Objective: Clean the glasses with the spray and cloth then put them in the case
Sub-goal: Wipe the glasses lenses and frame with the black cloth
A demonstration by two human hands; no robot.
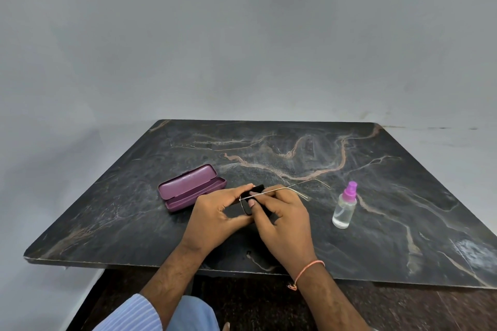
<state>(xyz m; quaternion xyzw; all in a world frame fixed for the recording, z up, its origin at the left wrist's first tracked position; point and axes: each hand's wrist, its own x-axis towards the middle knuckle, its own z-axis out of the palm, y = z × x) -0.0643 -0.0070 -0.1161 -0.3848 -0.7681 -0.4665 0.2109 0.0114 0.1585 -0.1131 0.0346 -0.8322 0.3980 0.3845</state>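
Thin metal-framed glasses (279, 190) are held above the table's middle, their temples open and pointing right. My left hand (217, 216) pinches the frame at one lens from the left. My right hand (285, 220) pinches a black cloth (257, 188) on that lens, thumb on the near side. Most of the cloth and lens is hidden by the fingers. A purple glasses case (188, 187) lies open just left of the hands. The clear spray bottle (345, 205) with a pink-purple cap stands upright to the right.
Everything rests on a dark marble-patterned table (269, 153) set against a plain grey wall. The table's front edge runs just below my wrists. A thin orange band circles my right wrist.
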